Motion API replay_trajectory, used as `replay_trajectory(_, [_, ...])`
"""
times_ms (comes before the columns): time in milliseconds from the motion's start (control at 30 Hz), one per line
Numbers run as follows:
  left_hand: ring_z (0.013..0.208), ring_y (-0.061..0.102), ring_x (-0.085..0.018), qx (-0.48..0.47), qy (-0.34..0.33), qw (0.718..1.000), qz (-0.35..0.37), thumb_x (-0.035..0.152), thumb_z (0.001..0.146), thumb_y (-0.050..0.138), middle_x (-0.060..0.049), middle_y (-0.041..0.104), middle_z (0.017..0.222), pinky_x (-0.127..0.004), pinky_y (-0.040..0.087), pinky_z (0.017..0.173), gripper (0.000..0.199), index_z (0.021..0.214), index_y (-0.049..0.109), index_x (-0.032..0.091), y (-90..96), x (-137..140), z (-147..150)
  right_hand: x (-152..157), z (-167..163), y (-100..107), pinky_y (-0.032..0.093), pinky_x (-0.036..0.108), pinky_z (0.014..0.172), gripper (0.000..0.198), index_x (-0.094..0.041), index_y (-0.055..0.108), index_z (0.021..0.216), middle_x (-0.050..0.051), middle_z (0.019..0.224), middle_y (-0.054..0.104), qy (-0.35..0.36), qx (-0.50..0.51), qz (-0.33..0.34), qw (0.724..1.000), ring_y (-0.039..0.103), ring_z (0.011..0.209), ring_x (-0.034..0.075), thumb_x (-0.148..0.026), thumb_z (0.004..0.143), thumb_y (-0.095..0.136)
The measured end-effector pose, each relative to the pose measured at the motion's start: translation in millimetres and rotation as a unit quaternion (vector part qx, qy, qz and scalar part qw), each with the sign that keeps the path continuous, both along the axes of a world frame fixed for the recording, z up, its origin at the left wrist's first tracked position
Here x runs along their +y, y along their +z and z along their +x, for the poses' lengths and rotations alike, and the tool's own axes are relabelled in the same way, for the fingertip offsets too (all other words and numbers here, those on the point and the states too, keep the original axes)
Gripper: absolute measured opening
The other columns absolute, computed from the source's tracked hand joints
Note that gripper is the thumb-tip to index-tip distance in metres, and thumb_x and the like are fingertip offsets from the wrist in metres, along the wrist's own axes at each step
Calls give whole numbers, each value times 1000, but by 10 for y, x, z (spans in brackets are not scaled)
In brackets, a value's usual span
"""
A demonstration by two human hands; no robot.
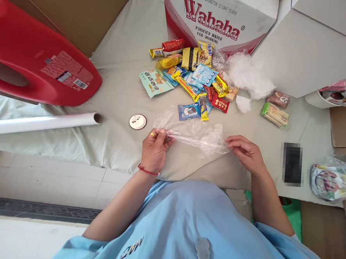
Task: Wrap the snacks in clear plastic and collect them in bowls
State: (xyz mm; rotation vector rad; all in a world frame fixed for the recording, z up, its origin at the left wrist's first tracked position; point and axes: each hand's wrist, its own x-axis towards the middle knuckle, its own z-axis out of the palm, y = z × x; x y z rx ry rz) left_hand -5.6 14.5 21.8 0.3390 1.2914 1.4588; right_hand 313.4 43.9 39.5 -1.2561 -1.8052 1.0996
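Note:
A clear plastic bag stretches between my two hands, low over the cloth-covered table. My left hand pinches its left end between thumb and fingers. At the other end my right hand has its thumb and fingertips closed on the bag's edge. Just beyond the bag lies a blue snack packet, partly behind the thin film. Behind it spreads a pile of small wrapped snacks, among them a light green pouch, a light blue packet and a red packet.
A round white badge lies left of my left hand, near a white roll and a red jug. Crumpled clear plastic and two snack packs lie right of the pile. A Wahaha carton stands behind.

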Motion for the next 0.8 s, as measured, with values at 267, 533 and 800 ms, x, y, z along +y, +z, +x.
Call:
replay_trajectory(267, [88,74,-16,12,-16,1000,21,56,72,89,0,74,90,-28,59,78,47,84,59,21,-19,11,85,14,-482,476,52,45,96,19,-30,74,112,7,109,72,-34,-98,166,981,66,105,25,-28,102,58])
replay_trajectory(533, [94,75,-19,6,-19,999,28,60,76,85,-1,73,98,-35,61,82,48,89,59,22,18,-32,13,-8,-1156,-59,49,43,84,14,-23,72,100,11,98,70,122,-259,140,948,56,96,28,-26,101,58])
replay_trajectory(800, [100,70,-23,144,-151,977,-39,43,65,93,-7,75,98,-34,57,87,40,88,71,19,-41,-81,157,-42,-1179,82,50,28,67,19,-24,63,92,-1,79,62,8,68,-97,993,58,70,15,-42,97,64])
